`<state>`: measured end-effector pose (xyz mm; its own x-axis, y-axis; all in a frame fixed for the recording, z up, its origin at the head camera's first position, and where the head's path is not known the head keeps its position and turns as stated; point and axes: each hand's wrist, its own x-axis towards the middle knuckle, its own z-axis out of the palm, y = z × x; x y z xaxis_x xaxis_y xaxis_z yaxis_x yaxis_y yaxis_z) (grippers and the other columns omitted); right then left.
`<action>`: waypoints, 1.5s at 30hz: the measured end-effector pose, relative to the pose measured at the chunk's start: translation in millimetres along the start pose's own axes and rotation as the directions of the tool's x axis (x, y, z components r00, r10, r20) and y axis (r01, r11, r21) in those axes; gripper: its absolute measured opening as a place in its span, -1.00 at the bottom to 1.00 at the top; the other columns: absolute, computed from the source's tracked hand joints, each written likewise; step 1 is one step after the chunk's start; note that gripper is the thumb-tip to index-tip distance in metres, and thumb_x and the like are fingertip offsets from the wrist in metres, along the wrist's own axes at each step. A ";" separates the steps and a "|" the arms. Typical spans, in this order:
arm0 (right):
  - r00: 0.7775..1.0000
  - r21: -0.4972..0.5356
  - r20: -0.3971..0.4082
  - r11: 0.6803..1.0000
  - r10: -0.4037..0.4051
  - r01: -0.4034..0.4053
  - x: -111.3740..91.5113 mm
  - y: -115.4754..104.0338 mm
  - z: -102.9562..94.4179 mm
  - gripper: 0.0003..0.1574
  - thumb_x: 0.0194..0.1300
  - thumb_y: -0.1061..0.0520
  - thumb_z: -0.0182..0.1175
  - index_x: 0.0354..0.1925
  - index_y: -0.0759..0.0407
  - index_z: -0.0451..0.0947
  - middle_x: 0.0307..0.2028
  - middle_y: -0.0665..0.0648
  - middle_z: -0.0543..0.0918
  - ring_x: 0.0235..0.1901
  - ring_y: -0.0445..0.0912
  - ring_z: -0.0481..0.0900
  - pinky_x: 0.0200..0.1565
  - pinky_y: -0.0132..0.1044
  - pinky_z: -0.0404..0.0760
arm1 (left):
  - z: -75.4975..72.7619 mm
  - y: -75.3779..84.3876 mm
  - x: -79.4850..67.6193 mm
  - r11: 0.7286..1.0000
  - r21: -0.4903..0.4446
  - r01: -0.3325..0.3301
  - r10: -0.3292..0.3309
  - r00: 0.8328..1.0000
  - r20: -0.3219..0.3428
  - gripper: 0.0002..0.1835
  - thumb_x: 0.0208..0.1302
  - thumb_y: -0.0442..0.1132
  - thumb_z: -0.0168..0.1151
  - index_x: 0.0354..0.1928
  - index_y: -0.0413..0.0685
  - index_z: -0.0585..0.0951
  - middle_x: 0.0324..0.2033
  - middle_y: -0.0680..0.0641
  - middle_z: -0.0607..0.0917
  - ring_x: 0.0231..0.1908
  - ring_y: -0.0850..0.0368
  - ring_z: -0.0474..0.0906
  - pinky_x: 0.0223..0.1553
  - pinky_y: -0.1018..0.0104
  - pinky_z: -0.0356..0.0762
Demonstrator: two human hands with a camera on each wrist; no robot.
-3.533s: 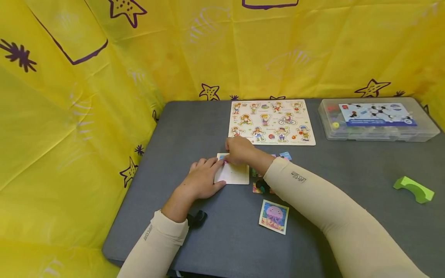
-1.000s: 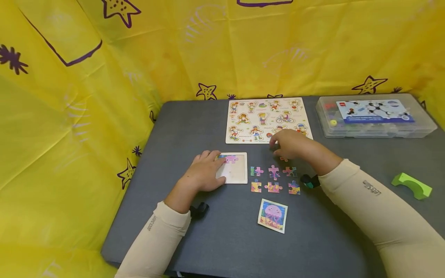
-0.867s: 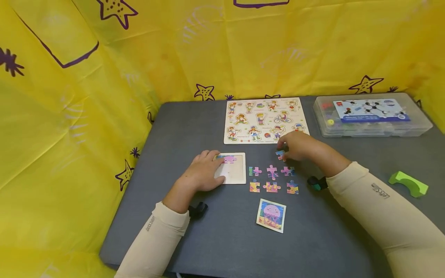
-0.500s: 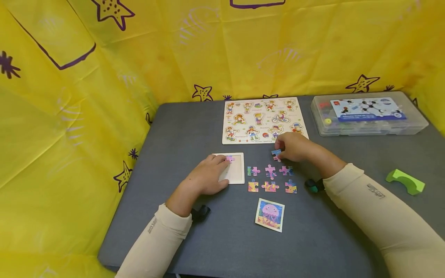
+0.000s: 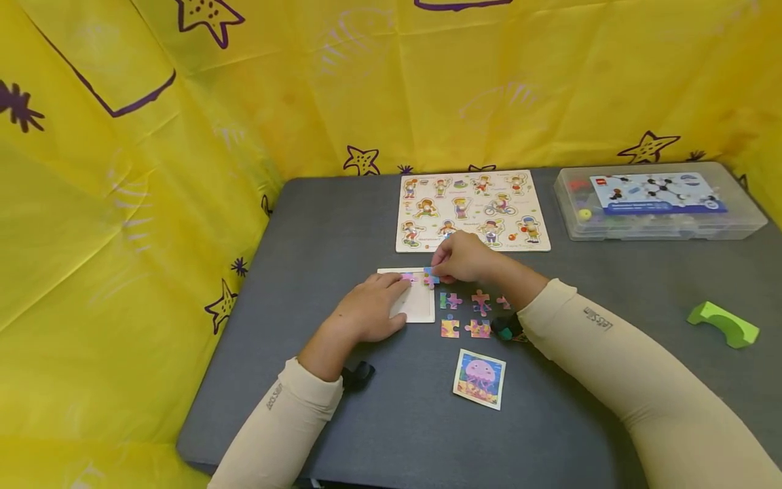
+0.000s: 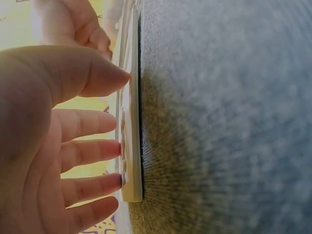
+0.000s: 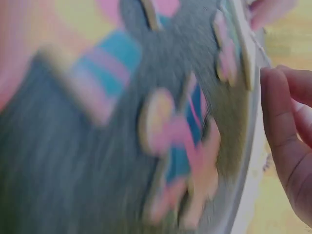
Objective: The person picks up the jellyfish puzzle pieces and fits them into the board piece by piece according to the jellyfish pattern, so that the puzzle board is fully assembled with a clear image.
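My left hand rests with spread fingers on a square wooden puzzle tray. In the left wrist view, the thumb and fingertips meet the side and face of the tray. Joined pink and blue pieces lie along its top, partly under my left fingers. My right hand pinches a blue-and-pink jigsaw piece over the tray's top right corner. Right of the tray lie several loose jigsaw pieces in two rows, some hidden by my right wrist. A jellyfish picture card lies nearer me.
Behind the tray lies a wooden board of sports figures. A clear plastic case with a blue label stands at the back right. A green arch block sits at the right. Yellow cloth hangs behind the grey table.
My right hand left the tray, took the blue-and-pink jigsaw piece from the loose pieces' far row and carried it left over the tray's corner. My left hand shifted slightly right on the tray.
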<state>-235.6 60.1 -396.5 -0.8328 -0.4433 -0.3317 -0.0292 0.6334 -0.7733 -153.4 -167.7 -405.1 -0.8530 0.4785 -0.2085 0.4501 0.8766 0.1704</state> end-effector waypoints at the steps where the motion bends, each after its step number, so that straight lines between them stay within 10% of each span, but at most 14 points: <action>1: 1.000 0.007 0.001 1.000 0.013 -0.013 3.1 -1.7 3.8 -0.93 0.31 0.22 0.38 -0.28 0.22 0.73 -0.39 0.14 0.73 -0.43 -0.08 0.72 -0.29 -0.27 0.70 | 0.1 0.5 0.4 1.000 0.000 -0.006 0.006 1.000 -0.007 -0.33 0.36 0.00 0.20 0.49 0.07 0.38 0.43 -0.05 0.42 0.41 -0.10 0.32 0.40 -0.03 0.31; 26: 0.995 -0.433 -0.034 0.899 -0.094 0.070 23.2 -18.2 16.4 -0.82 0.23 0.07 0.41 -0.48 0.05 0.66 -0.47 0.02 0.67 -0.36 -0.04 0.57 -0.30 -0.23 0.50 | -4.6 7.4 1.9 0.997 0.074 0.002 -0.004 1.000 0.023 -0.34 0.33 -0.02 0.17 0.49 0.19 0.41 0.41 -0.09 0.43 0.35 -0.12 0.38 0.34 -0.05 0.37; 45: 0.989 -0.586 0.132 0.799 -0.069 0.134 -33.2 -4.1 9.2 -0.73 0.18 0.00 0.49 -0.44 0.07 0.60 -0.42 0.03 0.59 -0.36 -0.06 0.53 -0.27 -0.19 0.49 | -0.6 2.7 3.0 0.999 -0.009 0.049 -0.049 0.999 0.001 -0.28 0.25 0.00 0.26 0.48 0.20 0.37 0.47 -0.09 0.29 0.44 -0.10 0.21 0.38 -0.09 0.23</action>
<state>-202.8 66.4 -387.3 -0.7484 -0.5659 -0.3460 -0.4587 0.8184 -0.3462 -154.9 -163.9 -404.7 -0.8737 0.4349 -0.2180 0.4053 0.8985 0.1683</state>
